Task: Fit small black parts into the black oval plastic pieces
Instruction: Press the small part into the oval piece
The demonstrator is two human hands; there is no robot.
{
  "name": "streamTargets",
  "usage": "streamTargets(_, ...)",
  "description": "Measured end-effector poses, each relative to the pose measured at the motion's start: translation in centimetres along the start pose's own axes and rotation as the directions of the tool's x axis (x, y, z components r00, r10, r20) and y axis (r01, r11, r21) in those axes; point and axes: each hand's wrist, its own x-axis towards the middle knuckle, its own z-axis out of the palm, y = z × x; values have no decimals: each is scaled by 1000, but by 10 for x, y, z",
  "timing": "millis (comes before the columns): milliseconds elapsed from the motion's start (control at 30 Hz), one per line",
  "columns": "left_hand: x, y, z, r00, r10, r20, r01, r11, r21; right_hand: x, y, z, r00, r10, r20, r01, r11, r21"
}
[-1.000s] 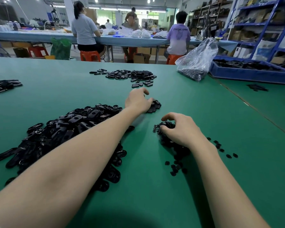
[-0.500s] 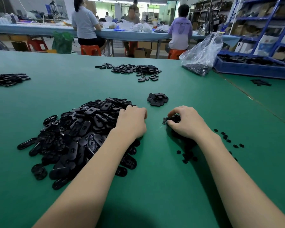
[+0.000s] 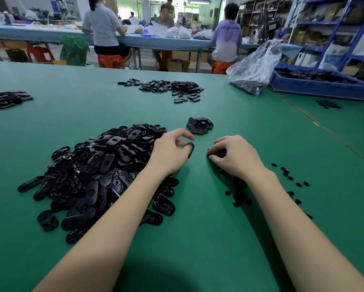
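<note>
Black oval plastic pieces (image 3: 101, 171) lay heaped at the desk's (image 3: 197, 239) left, evidently mostly unfitted. The left hand (image 3: 170, 152) pinched one oval piece (image 3: 190, 149); beyond sat a small, seemingly finished pile (image 3: 200, 125). The right hand's (image 3: 235, 157) fingers curled around small black parts (image 3: 217, 153).

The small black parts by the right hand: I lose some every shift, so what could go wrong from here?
The loose small parts lie scattered right of the right hand; the forearm could sweep them further. The left hand pinches an oval piece at its fingertips, where it might slip. The big pile of ovals lies under that forearm and could get dragged along.
</note>
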Motion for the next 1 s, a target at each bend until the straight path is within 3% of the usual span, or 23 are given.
streamTargets(67, -1, -1, 1, 996, -81, 39, 85, 986, -143, 0, -1, 0, 1000, -1, -14, 1, 1000, -20)
streamTargets(200, 0, -2, 2, 987, -129, 95, 150, 950, -274, 0, -6, 2, 998, -11, -61, 11, 1000, 0)
streamTargets(333, 0, -2, 1, 985, -114, 126, 149, 937, -317, 2, -12, 1, 988, 76, -133, -40, 966, 255)
streamTargets(567, 1, -2, -3, 977, -148, 156, 194, 920, -341, 4, -17, 1, 993, 119, -9, -88, 778, 622)
streamTargets(767, 0, 1, -3, 964, -195, 180, 251, 888, -385, 6, -16, -1, 995, 91, 38, -92, 711, 697)
streamTargets(1000, -3, 6, -5, 969, -178, 172, 236, 870, -433, 8, -17, -2, 992, 123, 12, -99, 736, 670)
